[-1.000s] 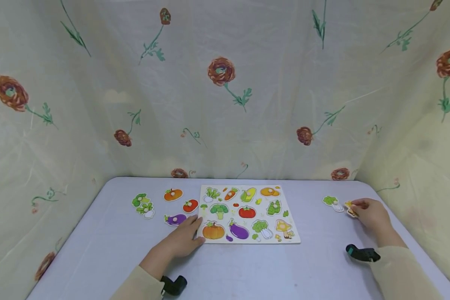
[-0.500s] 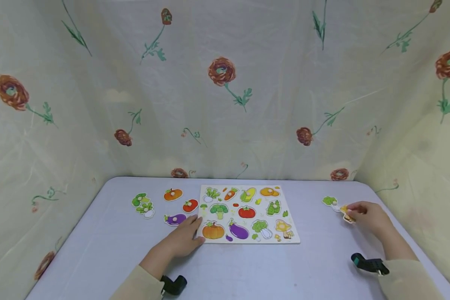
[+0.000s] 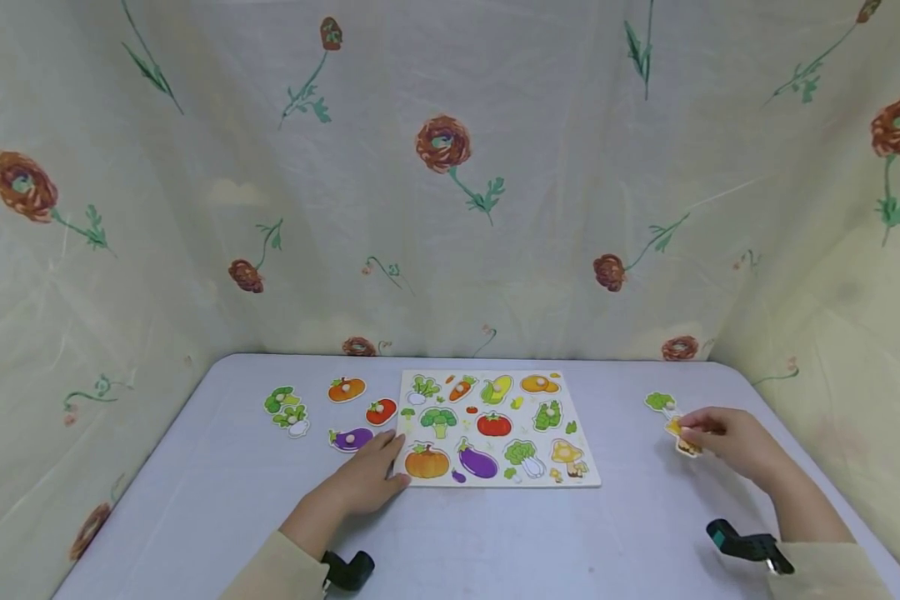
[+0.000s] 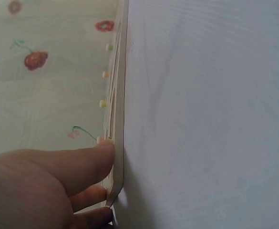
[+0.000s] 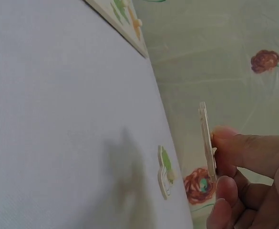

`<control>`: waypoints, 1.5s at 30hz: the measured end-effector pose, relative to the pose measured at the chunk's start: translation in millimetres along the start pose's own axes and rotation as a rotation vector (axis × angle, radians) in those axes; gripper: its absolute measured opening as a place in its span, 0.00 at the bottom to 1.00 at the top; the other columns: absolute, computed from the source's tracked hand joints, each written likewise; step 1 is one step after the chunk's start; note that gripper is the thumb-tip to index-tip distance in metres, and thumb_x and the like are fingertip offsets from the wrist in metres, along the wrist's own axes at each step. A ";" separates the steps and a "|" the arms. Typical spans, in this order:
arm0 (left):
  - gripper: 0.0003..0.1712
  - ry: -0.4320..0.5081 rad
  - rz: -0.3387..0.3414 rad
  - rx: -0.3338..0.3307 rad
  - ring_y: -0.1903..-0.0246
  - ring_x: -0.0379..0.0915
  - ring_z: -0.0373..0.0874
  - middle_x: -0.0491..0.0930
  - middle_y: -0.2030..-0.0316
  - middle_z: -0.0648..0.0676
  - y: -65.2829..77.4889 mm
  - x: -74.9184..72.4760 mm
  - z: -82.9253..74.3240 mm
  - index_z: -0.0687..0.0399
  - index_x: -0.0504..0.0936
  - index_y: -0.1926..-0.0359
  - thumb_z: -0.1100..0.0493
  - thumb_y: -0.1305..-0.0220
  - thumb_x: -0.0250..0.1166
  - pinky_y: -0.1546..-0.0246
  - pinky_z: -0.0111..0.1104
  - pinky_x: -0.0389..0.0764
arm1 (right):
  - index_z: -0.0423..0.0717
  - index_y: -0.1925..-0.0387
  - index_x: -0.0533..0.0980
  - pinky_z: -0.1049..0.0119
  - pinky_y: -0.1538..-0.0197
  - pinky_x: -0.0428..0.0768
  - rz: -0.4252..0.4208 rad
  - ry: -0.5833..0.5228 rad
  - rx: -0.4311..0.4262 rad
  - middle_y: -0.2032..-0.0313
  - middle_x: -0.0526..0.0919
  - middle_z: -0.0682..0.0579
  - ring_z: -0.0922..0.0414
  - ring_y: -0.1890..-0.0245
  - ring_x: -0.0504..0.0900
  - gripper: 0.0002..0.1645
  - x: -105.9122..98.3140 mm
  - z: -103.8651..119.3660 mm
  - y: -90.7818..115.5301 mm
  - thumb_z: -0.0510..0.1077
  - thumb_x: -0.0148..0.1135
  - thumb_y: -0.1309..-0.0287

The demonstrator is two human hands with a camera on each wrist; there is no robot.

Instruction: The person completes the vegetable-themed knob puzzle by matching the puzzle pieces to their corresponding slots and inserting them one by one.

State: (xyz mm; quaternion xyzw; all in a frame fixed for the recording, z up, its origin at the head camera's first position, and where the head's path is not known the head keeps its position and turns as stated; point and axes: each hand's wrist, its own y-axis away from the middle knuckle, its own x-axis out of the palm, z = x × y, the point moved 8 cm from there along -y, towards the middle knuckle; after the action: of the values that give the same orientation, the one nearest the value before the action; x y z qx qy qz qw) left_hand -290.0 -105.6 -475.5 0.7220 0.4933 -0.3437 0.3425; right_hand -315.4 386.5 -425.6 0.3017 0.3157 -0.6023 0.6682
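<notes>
A wooden vegetable puzzle board [image 3: 465, 423] lies flat at the middle of the table. My left hand [image 3: 363, 479] rests at its near left corner, fingers along the left side; in the left wrist view the thumb [image 4: 89, 164] lies against the board's edge. My right hand [image 3: 735, 442] pinches a mushroom puzzle piece [image 3: 687, 448] between thumb and fingers at the right. The right wrist view shows this piece edge-on and raised above the table, its shadow below. Just beyond it a bok choy piece [image 3: 658, 402] lies on the table, partly covered in the head view.
Left of the board lie loose pieces: a pumpkin [image 3: 347, 389], a tomato [image 3: 381, 411], an eggplant [image 3: 351, 439], a broccoli [image 3: 277, 399] and a white-rooted leafy vegetable [image 3: 292, 421]. A flowered curtain [image 3: 450, 250] hangs behind and beside the white table [image 3: 495, 542].
My right hand has moved left and slightly nearer with the mushroom piece, which now overlaps the bok choy piece in the head view. My left hand and the board have stayed still.
</notes>
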 end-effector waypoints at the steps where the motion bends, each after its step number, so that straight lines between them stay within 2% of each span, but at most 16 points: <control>1: 0.40 -0.002 0.000 -0.001 0.26 0.51 0.59 0.55 0.24 0.61 0.0 0.0 -0.1 0.57 0.63 0.25 0.49 0.32 0.66 0.32 0.58 0.61 | 0.31 0.51 0.79 0.66 0.67 0.78 0.009 -0.005 -0.015 0.62 0.82 0.47 0.54 0.64 0.75 0.20 0.1 4.5 1.1 0.46 0.63 0.32; 4: 0.40 -0.006 -0.001 0.000 0.26 0.51 0.59 0.55 0.24 0.61 -0.5 0.2 0.1 0.57 0.63 0.25 0.49 0.32 0.66 0.31 0.57 0.61 | 0.31 0.51 0.79 0.65 0.65 0.79 0.036 -0.025 -0.044 0.62 0.82 0.48 0.56 0.65 0.76 0.20 2.0 15.5 3.5 0.46 0.64 0.32; 10: 0.40 -0.010 -0.001 0.004 0.26 0.51 0.60 0.55 0.24 0.61 -1.5 1.4 0.7 0.57 0.63 0.25 0.49 0.32 0.65 0.31 0.57 0.61 | 0.32 0.50 0.79 0.63 0.63 0.81 0.079 -0.048 -0.050 0.61 0.82 0.47 0.54 0.63 0.76 0.18 10.1 30.9 4.5 0.44 0.64 0.33; 18: 0.39 0.005 0.009 0.000 0.26 0.50 0.60 0.55 0.24 0.62 0.5 1.5 -0.9 0.57 0.62 0.25 0.49 0.31 0.65 0.31 0.57 0.60 | 0.36 0.53 0.81 0.63 0.63 0.81 0.119 -0.103 -0.066 0.61 0.80 0.48 0.53 0.62 0.75 0.13 32.1 51.6 0.7 0.41 0.65 0.35; 24: 0.40 0.005 0.006 -0.003 0.26 0.50 0.60 0.55 0.24 0.61 1.0 0.5 -1.9 0.57 0.63 0.25 0.50 0.32 0.65 0.31 0.58 0.60 | 0.38 0.55 0.82 0.64 0.64 0.80 0.132 -0.088 -0.088 0.63 0.80 0.49 0.52 0.62 0.74 0.12 46.9 63.5 -4.8 0.42 0.67 0.36; 29: 0.40 0.007 0.002 -0.005 0.26 0.50 0.60 0.55 0.24 0.61 2.2 -1.2 -2.1 0.57 0.62 0.25 0.50 0.32 0.65 0.31 0.58 0.60 | 0.39 0.56 0.82 0.66 0.65 0.79 0.143 -0.095 -0.075 0.62 0.80 0.49 0.52 0.62 0.74 0.11 57.9 70.2 -8.5 0.41 0.67 0.36; 36: 0.39 0.015 0.001 0.004 0.25 0.50 0.60 0.55 0.24 0.62 2.9 -1.7 -2.5 0.58 0.62 0.25 0.50 0.31 0.65 0.31 0.58 0.60 | 0.40 0.56 0.82 0.64 0.62 0.79 0.177 -0.109 -0.057 0.63 0.80 0.50 0.53 0.62 0.75 0.10 78.7 76.8 -13.6 0.41 0.67 0.37; 45: 0.39 0.009 -0.001 0.011 0.25 0.50 0.60 0.55 0.24 0.62 1.9 -1.2 -1.3 0.58 0.62 0.25 0.50 0.31 0.64 0.30 0.56 0.59 | 0.42 0.58 0.82 0.65 0.63 0.76 0.187 -0.097 -0.090 0.66 0.80 0.51 0.53 0.63 0.74 0.06 95.1 86.9 -17.7 0.39 0.67 0.37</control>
State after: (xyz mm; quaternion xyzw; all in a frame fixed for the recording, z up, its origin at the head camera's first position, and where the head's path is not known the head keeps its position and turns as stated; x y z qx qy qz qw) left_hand -288.3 -105.6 -473.5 0.7252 0.4932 -0.3431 0.3363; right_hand -320.8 258.4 -446.9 0.2698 0.2803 -0.5365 0.7488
